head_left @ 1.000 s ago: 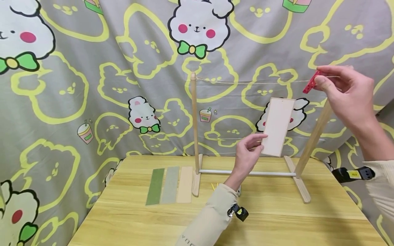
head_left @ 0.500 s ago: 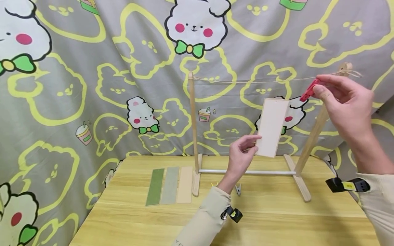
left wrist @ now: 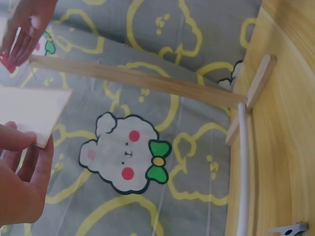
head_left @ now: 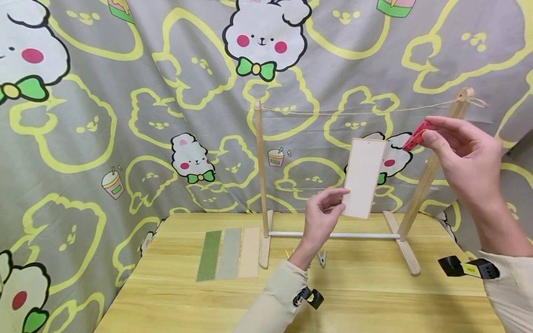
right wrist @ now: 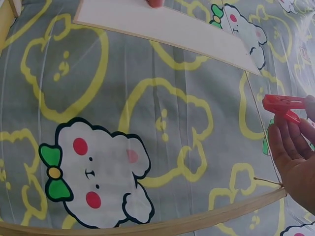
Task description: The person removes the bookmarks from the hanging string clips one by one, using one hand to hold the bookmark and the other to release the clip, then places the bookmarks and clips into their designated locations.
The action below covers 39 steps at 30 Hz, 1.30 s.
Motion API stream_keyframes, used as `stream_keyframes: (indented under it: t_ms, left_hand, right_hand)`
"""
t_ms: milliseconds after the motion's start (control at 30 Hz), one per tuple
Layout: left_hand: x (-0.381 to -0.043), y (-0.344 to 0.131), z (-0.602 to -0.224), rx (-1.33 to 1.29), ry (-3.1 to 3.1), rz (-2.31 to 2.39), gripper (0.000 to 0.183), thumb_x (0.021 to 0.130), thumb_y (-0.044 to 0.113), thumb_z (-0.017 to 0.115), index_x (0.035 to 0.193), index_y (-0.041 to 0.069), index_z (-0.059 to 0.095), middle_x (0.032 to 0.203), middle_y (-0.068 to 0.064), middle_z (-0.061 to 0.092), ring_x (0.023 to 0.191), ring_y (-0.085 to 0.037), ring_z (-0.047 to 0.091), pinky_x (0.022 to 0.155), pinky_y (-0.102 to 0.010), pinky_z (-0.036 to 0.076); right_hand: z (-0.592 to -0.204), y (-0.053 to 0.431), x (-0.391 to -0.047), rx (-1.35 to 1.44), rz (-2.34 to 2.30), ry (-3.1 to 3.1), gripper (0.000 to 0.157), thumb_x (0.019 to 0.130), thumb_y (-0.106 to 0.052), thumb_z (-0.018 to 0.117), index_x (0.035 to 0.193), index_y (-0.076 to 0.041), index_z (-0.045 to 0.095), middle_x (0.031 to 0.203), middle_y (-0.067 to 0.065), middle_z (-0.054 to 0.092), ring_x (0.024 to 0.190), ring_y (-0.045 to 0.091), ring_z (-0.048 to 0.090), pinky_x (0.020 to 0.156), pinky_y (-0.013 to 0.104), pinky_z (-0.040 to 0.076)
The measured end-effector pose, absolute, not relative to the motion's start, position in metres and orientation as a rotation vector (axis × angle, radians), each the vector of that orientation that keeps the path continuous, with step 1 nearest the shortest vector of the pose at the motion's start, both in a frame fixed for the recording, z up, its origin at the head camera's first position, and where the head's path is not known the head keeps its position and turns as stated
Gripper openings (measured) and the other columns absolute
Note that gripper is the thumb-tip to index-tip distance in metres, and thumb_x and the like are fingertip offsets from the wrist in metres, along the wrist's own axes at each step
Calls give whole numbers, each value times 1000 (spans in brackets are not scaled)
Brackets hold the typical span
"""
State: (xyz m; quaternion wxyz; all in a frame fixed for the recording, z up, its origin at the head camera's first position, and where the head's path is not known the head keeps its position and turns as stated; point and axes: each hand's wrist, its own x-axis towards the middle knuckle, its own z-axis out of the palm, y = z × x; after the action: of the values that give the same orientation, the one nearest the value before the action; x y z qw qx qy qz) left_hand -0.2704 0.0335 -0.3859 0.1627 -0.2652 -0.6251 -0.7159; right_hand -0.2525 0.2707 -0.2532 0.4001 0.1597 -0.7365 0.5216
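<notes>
In the head view my left hand pinches the lower left edge of a pale rectangular card, which hangs upright with a tiny hole near its top. Up to the right, my right hand holds a red clothespin between thumb and fingers. The clothespin stays apart from the card and, in the head view, appears below the string tied across the wooden frame. The right wrist view shows the red clothespin at my fingertips, with the card to its left.
Green, grey-green and beige cards lie side by side on the wooden table. A grey clothespin lies behind the left forearm, and something yellow is partly hidden. A white rod joins the frame's feet.
The card has shifted left and slightly down with my left hand. My right hand and the red clothespin have come down from the string's height to below it.
</notes>
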Motion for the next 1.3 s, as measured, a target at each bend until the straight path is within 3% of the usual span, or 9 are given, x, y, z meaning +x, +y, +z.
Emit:
stream_keyframes:
  t_ms: [667, 1300]
  left_hand:
    - [-253, 13, -392, -729, -1811, -2026, 31, 88, -14, 67, 113, 2, 76, 108, -9, 77, 89, -12, 71, 75, -27, 61]
    - [-237, -22, -406, -633, -1855, -2016, 30, 88, -15, 68, 113, 1, 75, 111, -14, 76, 95, -19, 71, 78, -22, 58]
  right_hand:
    - [-277, 262, -235, 376, 1357, -1840, 35, 92, 9, 69, 127, 7, 67, 109, 1, 74, 91, 7, 72, 84, 11, 53]
    - [-301, 253, -230, 592, 1744, -1560, 36, 87, 19, 68, 123, 20, 63, 112, 14, 74, 94, 15, 71, 84, 14, 55]
